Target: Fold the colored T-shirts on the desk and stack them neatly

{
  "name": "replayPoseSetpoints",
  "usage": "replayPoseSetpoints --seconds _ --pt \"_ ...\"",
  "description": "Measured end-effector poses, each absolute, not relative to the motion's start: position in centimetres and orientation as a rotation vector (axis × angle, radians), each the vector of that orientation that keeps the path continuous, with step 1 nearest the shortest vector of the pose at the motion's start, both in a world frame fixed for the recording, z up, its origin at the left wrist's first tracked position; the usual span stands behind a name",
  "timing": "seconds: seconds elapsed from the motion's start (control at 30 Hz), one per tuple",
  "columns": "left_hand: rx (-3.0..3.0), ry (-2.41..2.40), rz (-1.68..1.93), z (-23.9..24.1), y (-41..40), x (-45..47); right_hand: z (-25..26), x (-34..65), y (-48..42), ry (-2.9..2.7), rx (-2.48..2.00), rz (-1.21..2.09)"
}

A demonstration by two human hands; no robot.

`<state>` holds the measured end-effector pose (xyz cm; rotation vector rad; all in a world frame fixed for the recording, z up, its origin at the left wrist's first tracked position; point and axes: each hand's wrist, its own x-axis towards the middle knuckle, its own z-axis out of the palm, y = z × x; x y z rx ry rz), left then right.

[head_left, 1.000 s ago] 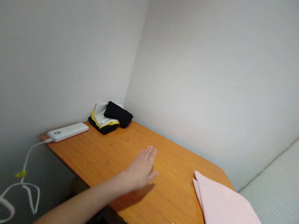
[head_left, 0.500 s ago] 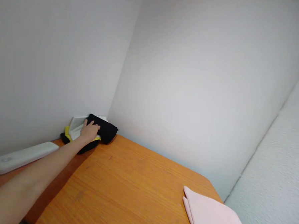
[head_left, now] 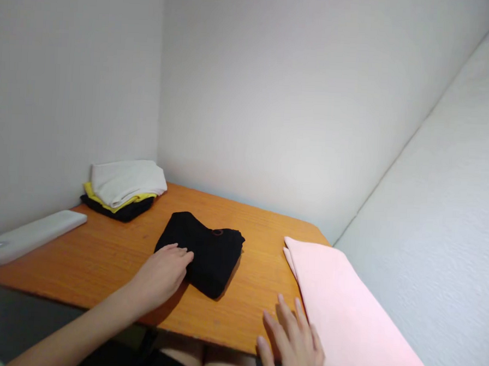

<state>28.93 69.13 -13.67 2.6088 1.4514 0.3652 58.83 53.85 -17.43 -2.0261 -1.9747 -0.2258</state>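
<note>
Right hand (head_left: 295,347) nearest, over the bench's near edge; fingers spread wide, holding nothing; pink cloth (head_left: 345,297) just beside it on the right, folded, smooth and plain, two layers parted at the far left corner. Left hand (head_left: 164,271) reaches in from the left; fingers bent, together, resting on the near left part of a folded black cloth (head_left: 214,258); cannot tell whether they pinch it. Black cloth lies mid-bench (head_left: 260,276), left of the pink one and apart from it; matt, thick-looking bundle, uneven right edge; small reddish-brown ring mark (head_left: 218,232) near its far edge, no lettering readable. White slab-shaped device (head_left: 34,235) at left edge; oval grey mark on it, too small to read. Farther back, by the wall corner, a stack: white cloth (head_left: 125,179) uppermost, yellow cloth (head_left: 89,190) beneath, dark cloth (head_left: 128,212) lowest.
</note>
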Motion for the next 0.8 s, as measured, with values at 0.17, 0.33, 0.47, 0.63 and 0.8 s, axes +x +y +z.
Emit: replayPoseSetpoints --seconds 0.17,0.33,0.47,0.63,0.8 --pt "2.625 1.331 0.484 -12.6 64.0 34.1 -16.0 53.3 54.7 -1.973 -2.003 -0.036" --pt "2.503 1.493 0.289 -12.9 62.0 37.1 -14.9 51.4 54.7 -1.883 -1.946 0.202" --pt "2.315 1.434 0.314 -12.0 60.6 36.0 -14.9 50.6 54.4 -1.648 -1.799 0.346" --pt "2.177 1.255 0.553 -11.5 58.3 34.3 -14.1 48.9 54.3 -1.375 -1.569 0.670" --pt "1.892 1.277 0.837 -11.2 58.0 30.9 -11.9 49.5 53.5 -1.336 -1.425 0.767"
